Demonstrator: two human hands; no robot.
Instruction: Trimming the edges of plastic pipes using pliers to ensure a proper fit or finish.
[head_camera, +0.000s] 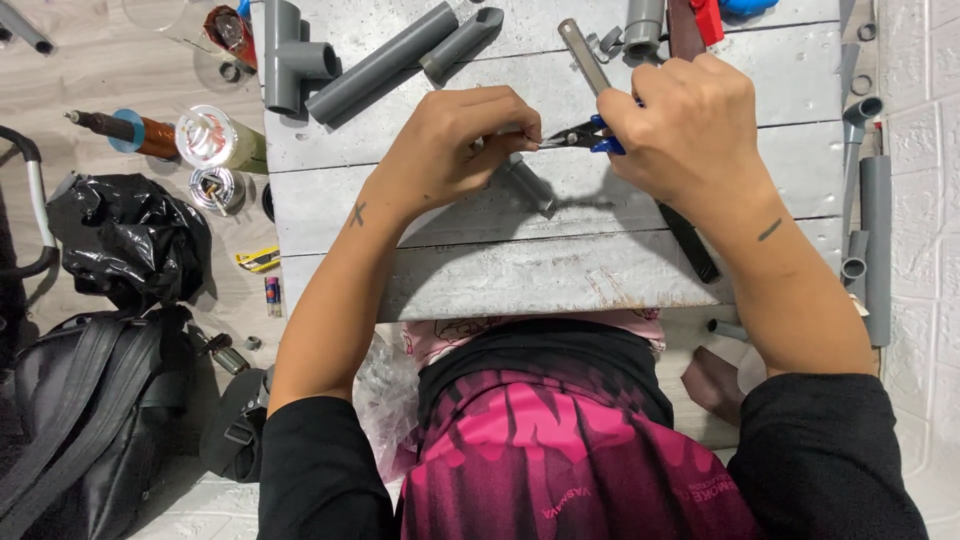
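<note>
My right hand grips blue-handled pliers whose dark jaws point left over the grey plank bench. My left hand pinches a small metal part at the jaw tips; the part is mostly hidden by my fingers. Just below my left fingers a short grey tube piece lies on the planks. A long dark bar runs diagonally under my right wrist.
At the bench's far edge lie a grey pipe tee, two grey pipes, a metal rod and a pipe fitting. On the floor to the left are wire spools, a black plastic bag and a black bag. Grey pipes lean at the right.
</note>
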